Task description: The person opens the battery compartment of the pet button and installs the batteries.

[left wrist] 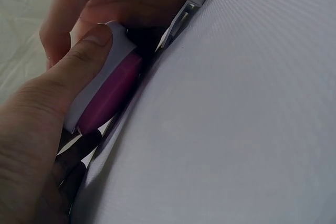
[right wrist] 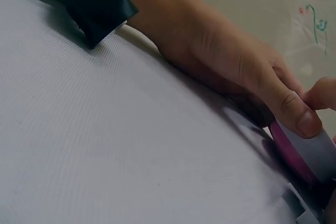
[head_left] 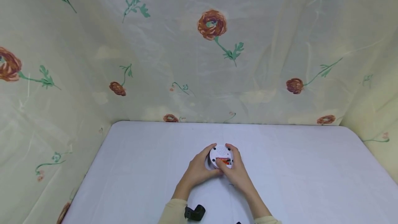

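Observation:
A round white device [head_left: 221, 150] with speaker holes and small dark feet is held close over the table, its back turned up. Red and orange batteries [head_left: 226, 161] lie in its uncovered compartment. Its other side shows a purple band [left wrist: 111, 95] in the left wrist view. My left hand [head_left: 199, 169] grips the device from the left, fingers at its far edge and thumb at the near edge. From the right, my right hand [head_left: 237, 172] holds the rim, with its thumb over the left end of the batteries.
The white-covered table [head_left: 149, 161] spreads around both hands. A small pale slotted piece [left wrist: 185, 14] lies on it close to the hands. A black wrist camera [head_left: 195, 213] sits by the left sleeve. Flower-patterned curtains [head_left: 261, 78] enclose the table.

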Available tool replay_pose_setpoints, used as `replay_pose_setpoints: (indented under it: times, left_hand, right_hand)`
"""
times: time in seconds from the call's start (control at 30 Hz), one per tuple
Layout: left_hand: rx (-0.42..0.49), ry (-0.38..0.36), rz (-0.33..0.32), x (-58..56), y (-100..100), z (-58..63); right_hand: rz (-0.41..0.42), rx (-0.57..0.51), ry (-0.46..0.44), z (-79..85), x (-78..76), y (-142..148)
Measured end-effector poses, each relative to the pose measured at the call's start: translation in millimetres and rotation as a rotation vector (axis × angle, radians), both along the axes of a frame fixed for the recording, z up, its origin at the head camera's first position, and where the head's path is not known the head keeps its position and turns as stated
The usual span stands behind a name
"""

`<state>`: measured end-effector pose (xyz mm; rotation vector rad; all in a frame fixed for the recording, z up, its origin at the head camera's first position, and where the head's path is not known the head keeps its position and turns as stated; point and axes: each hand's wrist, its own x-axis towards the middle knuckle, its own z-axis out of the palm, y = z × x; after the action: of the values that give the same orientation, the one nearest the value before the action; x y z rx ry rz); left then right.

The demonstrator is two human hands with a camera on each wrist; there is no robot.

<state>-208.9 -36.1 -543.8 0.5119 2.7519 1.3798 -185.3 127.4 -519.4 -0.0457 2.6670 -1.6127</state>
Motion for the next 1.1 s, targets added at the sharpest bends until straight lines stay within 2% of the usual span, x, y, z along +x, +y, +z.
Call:
replay_pose_setpoints:
  times: [0.33,1.1]
  left_hand:
    - [-0.031,-0.008,0.013,-0.4,1.0,1.7]
    - [-0.001,-0.025,0.001,0.9,-0.4,1.9]
  right_hand:
    - [-0.022,0.017,0.019,3.2,0.9,-2.5]
    - [-0.018,0.027,0.029,-2.6,1.3,-2.4]
